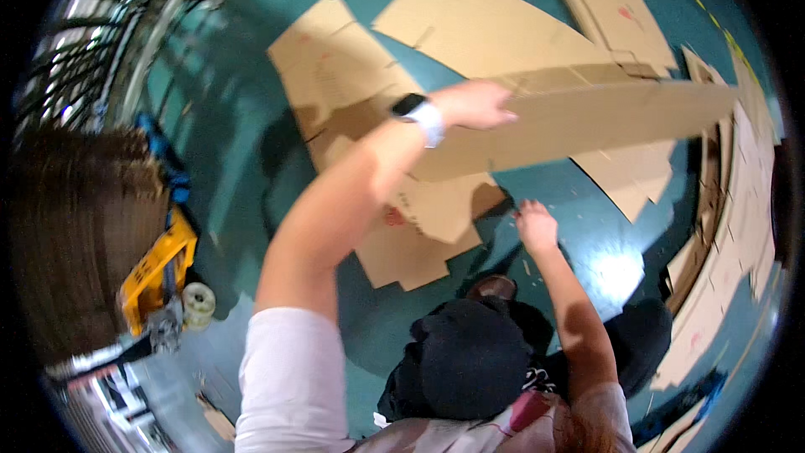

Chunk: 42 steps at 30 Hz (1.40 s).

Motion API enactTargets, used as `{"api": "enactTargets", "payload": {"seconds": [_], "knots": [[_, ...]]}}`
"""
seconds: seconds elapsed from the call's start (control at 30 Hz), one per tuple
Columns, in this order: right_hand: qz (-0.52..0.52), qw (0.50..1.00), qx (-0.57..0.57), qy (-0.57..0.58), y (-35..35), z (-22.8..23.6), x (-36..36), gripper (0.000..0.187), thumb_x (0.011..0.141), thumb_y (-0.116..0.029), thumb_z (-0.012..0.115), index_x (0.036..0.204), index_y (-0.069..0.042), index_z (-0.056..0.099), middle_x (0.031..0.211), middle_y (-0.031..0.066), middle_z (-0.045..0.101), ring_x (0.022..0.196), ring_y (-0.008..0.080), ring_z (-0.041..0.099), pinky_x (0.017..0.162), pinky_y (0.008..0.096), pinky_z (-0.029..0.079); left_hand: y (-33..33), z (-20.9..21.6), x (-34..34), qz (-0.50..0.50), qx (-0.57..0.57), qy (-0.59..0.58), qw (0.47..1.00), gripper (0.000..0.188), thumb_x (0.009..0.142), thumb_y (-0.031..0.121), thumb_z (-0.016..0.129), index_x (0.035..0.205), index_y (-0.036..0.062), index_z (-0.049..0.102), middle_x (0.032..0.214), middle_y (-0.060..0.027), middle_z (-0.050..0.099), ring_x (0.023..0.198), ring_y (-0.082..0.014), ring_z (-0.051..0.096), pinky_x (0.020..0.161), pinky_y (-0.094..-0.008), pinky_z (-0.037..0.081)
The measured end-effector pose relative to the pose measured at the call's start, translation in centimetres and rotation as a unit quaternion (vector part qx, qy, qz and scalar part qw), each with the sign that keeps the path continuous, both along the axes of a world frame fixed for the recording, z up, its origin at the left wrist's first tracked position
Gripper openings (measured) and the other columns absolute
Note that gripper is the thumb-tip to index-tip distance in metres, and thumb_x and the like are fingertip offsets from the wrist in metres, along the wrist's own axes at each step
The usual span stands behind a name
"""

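One white sleeve (pixel 293 377) is nearest, leading to the left hand (pixel 474 105), which grasps the upper edge of one raised cardboard sheet (pixel 587 122); the right hand (pixel 537 225), just below, is curled, its contents impossible to tell. Beneath and beyond lie at least three flat cardboard pieces (pixel 486 21), green floor (pixel 222 143) stretching leftward, and one long cardboard stack (pixel 728 231) bounding the right.

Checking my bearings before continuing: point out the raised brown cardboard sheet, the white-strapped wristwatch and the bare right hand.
Raised brown cardboard sheet (pixel 587 122), head view: its broad face.
White-strapped wristwatch (pixel 410 104), head view: its dark face.
Bare right hand (pixel 537 225), head view: middle of the hand.
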State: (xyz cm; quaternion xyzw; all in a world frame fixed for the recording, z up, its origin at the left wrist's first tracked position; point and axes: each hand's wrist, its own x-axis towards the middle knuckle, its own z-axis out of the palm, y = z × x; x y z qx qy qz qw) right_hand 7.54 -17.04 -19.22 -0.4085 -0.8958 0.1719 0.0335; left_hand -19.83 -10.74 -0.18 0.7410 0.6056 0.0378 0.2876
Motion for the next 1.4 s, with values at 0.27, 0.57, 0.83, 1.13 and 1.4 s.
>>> {"api": "enactTargets", "payload": {"seconds": [0.27, 0.57, 0.83, 1.13, 1.4], "knots": [[-0.094, 0.92, -0.188, 0.33, 3.9, 10.1, -10.1, 0.018, 0.082, -0.016, 0.059, 0.09, 0.0, 0.056, 0.085, 0.0215, 0.058, 0.083, 0.0391, 0.057, 0.072, 0.0435, 0.046, 0.7, 0.3, 0.8, 0.092, -0.098, -0.033, 0.99, 0.048, 0.086, 0.037, 0.055, 0.116, -0.0009, 0.053, 0.101, -0.0228, 0.062, 0.092, -0.0318, 0.061, 0.084, -0.0383, 0.046], [-0.108, 0.872, -0.266, 0.397, 3.8, 9.6, -12.2, 0.021, 0.091, -0.013, 0.051, 0.103, 0.002, 0.058, 0.084, 0.0066, 0.063, 0.075, 0.0134, 0.055, 0.069, 0.0292, 0.046, 0.3, 0.5, 0.2, 0.01, -0.073, 0.053, 0.996, 0.052, 0.085, 0.045, 0.046, 0.1, -0.0027, 0.061, 0.098, -0.0255, 0.061, 0.095, -0.0394, 0.058, 0.084, -0.0446, 0.045], [-0.149, 0.815, -0.359, 0.429, 4.3, 8.0, -10.5, 0.02, 0.095, -0.019, 0.048, 0.097, 0.0, 0.054, 0.073, 0.0024, 0.054, 0.062, 0.0089, 0.047, 0.055, 0.0241, 0.041, 1.6, -1.2, 2.5, 0.006, -0.08, -0.001, 0.997, 0.052, 0.086, 0.04, 0.049, 0.111, -0.0043, 0.056, 0.1, -0.0258, 0.061, 0.096, -0.0386, 0.058, 0.086, -0.0422, 0.045], [-0.189, 0.749, -0.436, 0.462, 4.6, 8.1, -11.4, 0.027, 0.092, -0.027, 0.054, 0.091, 0.0, 0.057, 0.075, 0.0034, 0.056, 0.066, 0.0117, 0.053, 0.059, 0.0265, 0.045, 1.7, -2.9, 2.0, -0.005, -0.034, -0.002, 0.999, 0.049, 0.087, 0.042, 0.048, 0.096, -0.0043, 0.061, 0.09, -0.0242, 0.063, 0.086, -0.0365, 0.06, 0.079, -0.0419, 0.046], [-0.219, 0.718, -0.465, 0.468, 4.7, 8.1, -11.4, 0.03, 0.091, -0.029, 0.056, 0.09, 0.0, 0.057, 0.079, 0.0052, 0.058, 0.069, 0.014, 0.055, 0.062, 0.0289, 0.048, 1.7, -1.5, 1.9, 0.006, -0.082, 0.021, 0.996, 0.053, 0.087, 0.045, 0.048, 0.083, -0.0044, 0.065, 0.085, -0.0231, 0.064, 0.083, -0.0359, 0.061, 0.076, -0.0417, 0.046]]}}
